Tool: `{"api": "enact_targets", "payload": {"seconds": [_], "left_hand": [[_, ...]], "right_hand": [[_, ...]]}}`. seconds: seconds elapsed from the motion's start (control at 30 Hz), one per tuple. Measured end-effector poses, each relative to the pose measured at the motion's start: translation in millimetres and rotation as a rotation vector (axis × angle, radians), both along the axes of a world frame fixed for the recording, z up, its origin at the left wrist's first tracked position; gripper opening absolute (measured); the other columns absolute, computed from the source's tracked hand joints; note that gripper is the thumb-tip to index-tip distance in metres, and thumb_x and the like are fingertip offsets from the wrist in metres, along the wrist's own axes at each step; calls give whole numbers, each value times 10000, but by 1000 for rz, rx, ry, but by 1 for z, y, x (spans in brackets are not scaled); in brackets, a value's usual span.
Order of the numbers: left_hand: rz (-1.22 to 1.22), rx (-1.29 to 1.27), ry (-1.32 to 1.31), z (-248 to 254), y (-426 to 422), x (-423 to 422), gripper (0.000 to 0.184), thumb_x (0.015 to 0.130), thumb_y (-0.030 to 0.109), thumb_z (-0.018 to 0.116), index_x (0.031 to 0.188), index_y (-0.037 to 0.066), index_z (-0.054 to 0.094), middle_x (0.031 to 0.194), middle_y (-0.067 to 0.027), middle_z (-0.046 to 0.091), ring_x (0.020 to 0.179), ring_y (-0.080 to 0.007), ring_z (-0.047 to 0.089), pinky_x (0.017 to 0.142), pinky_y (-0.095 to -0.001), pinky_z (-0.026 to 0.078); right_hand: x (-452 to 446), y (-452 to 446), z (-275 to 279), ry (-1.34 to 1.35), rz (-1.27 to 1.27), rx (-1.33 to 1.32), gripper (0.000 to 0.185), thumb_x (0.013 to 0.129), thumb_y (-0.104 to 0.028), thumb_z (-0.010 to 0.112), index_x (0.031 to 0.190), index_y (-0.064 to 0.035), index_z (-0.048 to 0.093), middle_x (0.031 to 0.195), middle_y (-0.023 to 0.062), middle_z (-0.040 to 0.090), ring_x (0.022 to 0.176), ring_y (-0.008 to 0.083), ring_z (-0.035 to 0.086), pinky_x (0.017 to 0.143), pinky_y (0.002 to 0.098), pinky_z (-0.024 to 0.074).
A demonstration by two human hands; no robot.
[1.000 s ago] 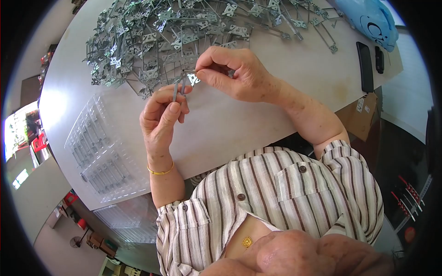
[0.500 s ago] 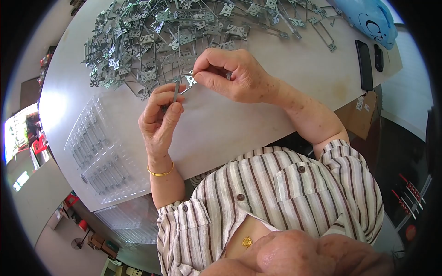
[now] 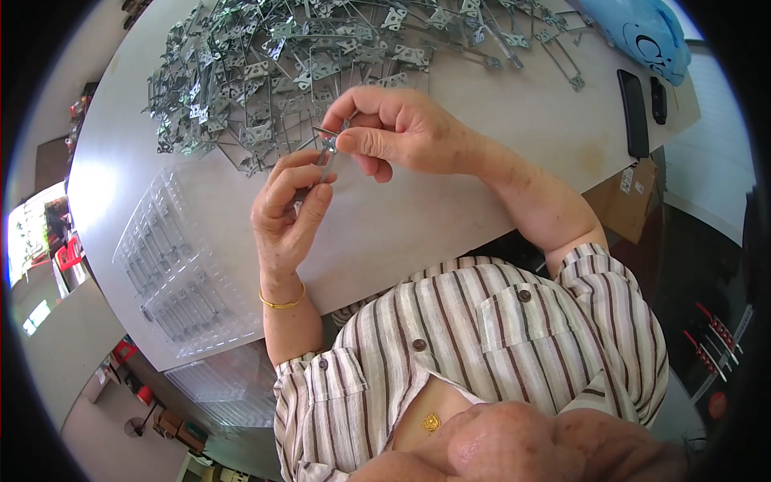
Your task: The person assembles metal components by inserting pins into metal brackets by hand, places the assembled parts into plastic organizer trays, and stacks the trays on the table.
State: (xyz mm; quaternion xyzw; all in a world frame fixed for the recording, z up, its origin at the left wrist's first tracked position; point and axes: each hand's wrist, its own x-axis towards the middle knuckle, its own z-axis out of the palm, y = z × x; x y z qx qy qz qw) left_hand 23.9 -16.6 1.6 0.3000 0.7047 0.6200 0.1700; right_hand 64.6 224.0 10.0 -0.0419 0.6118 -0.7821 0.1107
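My left hand (image 3: 291, 210), with a gold bangle at the wrist, pinches a thin metal bracket (image 3: 325, 165) between thumb and fingers. My right hand (image 3: 401, 132) is closed on the upper end of the same metal part, its thumb and index finger pressed at the small plate. Both hands meet just in front of a large heap of silvery metal brackets (image 3: 257, 72). Fingers partly hide the held part. A clear plastic tray (image 3: 217, 277) with rows of metal pieces lies left of my left hand.
At the right of the table (image 3: 385, 241) lie a black phone (image 3: 634, 112), a small black object (image 3: 659, 100) and a blue plastic bag (image 3: 642, 36). More clear trays (image 3: 225, 386) sit below the table's edge. A cardboard box (image 3: 626, 201) stands beneath the right side.
My hands have come together. My left hand moved slightly right, and my right hand's grip shifted from a thin piece onto the plate end, with its lower fingers now showing.
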Motion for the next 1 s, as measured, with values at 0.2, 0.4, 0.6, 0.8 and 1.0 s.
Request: {"api": "enact_targets", "payload": {"seconds": [0.2, 0.4, 0.6, 0.8, 1.0], "left_hand": [[-66, -136, 39, 8, 1, 1, 90, 948, -24, 673, 1024, -73, 675, 1221, -184, 649, 996, -170, 668, 844, -273, 547], [-167, -133, 82, 10, 5, 0, 83, 903, -51, 671, 979, -84, 676, 1181, -194, 664, 966, -189, 685, 788, -278, 550], [-235, -43, 0, 6, 5, 1, 65, 905, -13, 676, 966, -33, 684, 1154, -159, 694, 742, -109, 602, 656, -243, 480], [-36, 353, -420, -7, -7, -7, 195, 1004, 142, 634, 1040, -45, 673, 1177, -213, 683, 668, -106, 524, 627, -236, 435], [8, 408, -475, -12, -9, -9, 216, 1016, 147, 625, 1075, -55, 674, 1183, -227, 687, 660, -119, 537, 597, -231, 421]], "right_hand": [[2, 5, 4, -24, 70, 120, 146, 1060, -193, 605, 1046, -48, 621, 674, -36, 580, 574, 38, 517, 522, 217, 410], [3, 4, -2, 167, -11, 265, 150, 1016, -188, 630, 987, -41, 644, 681, -31, 622, 608, 41, 512, 534, 236, 395], [-2, 10, -3, 86, -207, 136, 151, 1022, -200, 632, 970, -58, 633, 665, -35, 593, 611, 22, 488, 518, 227, 373], [-1, 6, 0, -2, -60, 98, 128, 1049, -184, 623, 1032, -57, 625, 681, -36, 573, 629, 30, 504, 536, 226, 398], [1, -2, -1, 53, -67, 138, 104, 1037, -139, 638, 1061, -38, 628, 722, -26, 596, 682, 58, 540, 610, 244, 447]]}}
